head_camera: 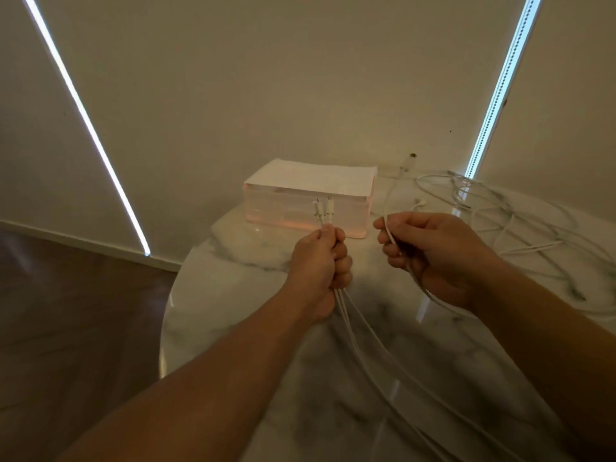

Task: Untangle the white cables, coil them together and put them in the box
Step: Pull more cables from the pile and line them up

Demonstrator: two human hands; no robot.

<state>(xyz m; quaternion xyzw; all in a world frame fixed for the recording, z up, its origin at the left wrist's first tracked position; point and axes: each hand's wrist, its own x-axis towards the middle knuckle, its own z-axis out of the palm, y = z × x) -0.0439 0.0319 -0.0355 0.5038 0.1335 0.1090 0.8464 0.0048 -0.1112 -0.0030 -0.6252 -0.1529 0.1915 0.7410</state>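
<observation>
Pale wall fills the upper view. Two bright light strips cross it, one slanting at 10 o'clock, one at 1 o'clock. Dark wooden floor at 8 o'clock. Round marble table, glossy and grey-veined, takes lower centre and right. Box stands at the table's 12 o'clock edge, close to the wall: translucent pinkish sides, flat white top; cannot tell whether that top is a lid. Loose white cables sprawl in tangled loops on the table at 2 o'clock, right of the box and outside it. Right hand at 3 o'clock from the left one, fingers curled, thumb and forefinger pinching a single cable; it rises toward 12 o'clock past the box's right end and leaves under the palm toward 5 o'clock. Left hand at centre, fist closed round a cable bundle; strands trail from under the fist toward 5 o'clock across the table. Connector ends stick up out of the fist toward 12 o'clock, seen against the box's front side.
</observation>
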